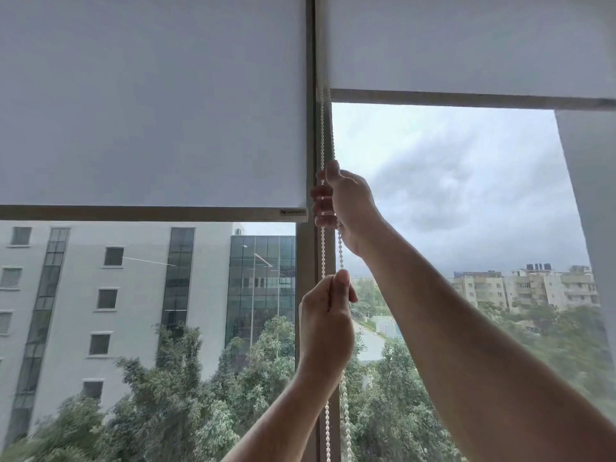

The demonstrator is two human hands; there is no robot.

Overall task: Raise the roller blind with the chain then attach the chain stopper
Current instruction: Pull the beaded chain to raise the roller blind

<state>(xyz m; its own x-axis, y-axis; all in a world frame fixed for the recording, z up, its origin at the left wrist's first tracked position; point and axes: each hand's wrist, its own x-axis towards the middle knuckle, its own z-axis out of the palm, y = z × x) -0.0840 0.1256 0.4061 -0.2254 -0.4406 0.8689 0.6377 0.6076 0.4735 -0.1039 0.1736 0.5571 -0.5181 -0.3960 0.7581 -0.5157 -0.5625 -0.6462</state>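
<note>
Both hands on the chain (322, 251) by the frame (305, 261) between two blinds. Right hand (345, 203) higher up, grip clamped on the chain; left hand (328, 320) lower, pinching it too. Right blind (466, 45) raised well above the left blind (150, 101). Buildings (133, 295) and trees (166, 395) outside.

Flat, overcast daylight enters thru the window glass (450, 195), lighting the scene from behind; heavy grey clouds (433, 181), no hard shadows, no glare. The two blinds (150, 95) glow a soft, even blue-grey, backlit. Forearms and hands read slightly dim vs. the bright sky. Wide-angle bend at the edges: the right wall strip (590, 195) leans inward. Trees (133, 411) at bottom left smear w/ motion blur; overall detail soft.
</note>
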